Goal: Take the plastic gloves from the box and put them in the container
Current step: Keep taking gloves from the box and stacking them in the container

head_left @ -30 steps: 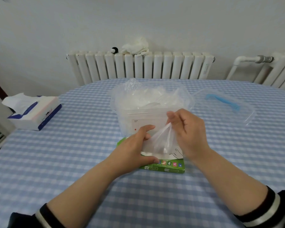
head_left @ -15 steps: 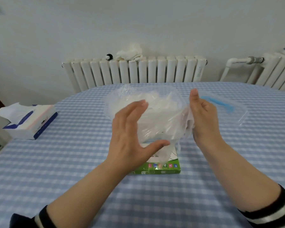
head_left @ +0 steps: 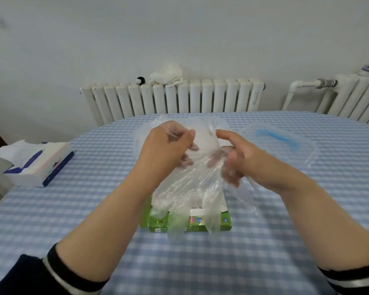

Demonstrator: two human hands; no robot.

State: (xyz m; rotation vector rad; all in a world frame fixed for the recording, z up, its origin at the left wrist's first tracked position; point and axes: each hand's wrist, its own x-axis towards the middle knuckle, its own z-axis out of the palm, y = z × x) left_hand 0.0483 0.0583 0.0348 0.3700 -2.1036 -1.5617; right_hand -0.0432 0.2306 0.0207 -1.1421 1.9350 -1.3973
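Holding a clear plastic glove (head_left: pixel 192 184) between them, both hands are hovering above the desk (head_left: pixel 264 241), which is wearing a blue-and-white checked cloth. The left hand (head_left: pixel 166 150) is curling its fingers round the upper part of the film, its grip closed on the plastic. The right hand (head_left: pixel 241 160) is also gripping the glove, several of its fingers showing through the film as they curl into it, while its index finger is pointing out towards the left hand. The glove is hanging down from the two hands, its loose finger ends draping over the green box (head_left: pixel 185 222), which is sitting on the desk just below the hands, near the person. Part of the film is also trailing off to the right below the right wrist.

The container (head_left: pixel 145 135) is standing just behind the box, mostly hidden by the hands and the held glove; clear crumpled plastic is showing at its top, but how full it is cannot be told. A clear lid (head_left: pixel 285 145) with a blue handle is lying on the desk to the right of the container. A tissue box (head_left: pixel 41 165) is resting well apart on the desk's left edge. A white radiator (head_left: pixel 175 99) is standing against the wall behind the desk, with a white cloth (head_left: pixel 166 76) lying on top of it.
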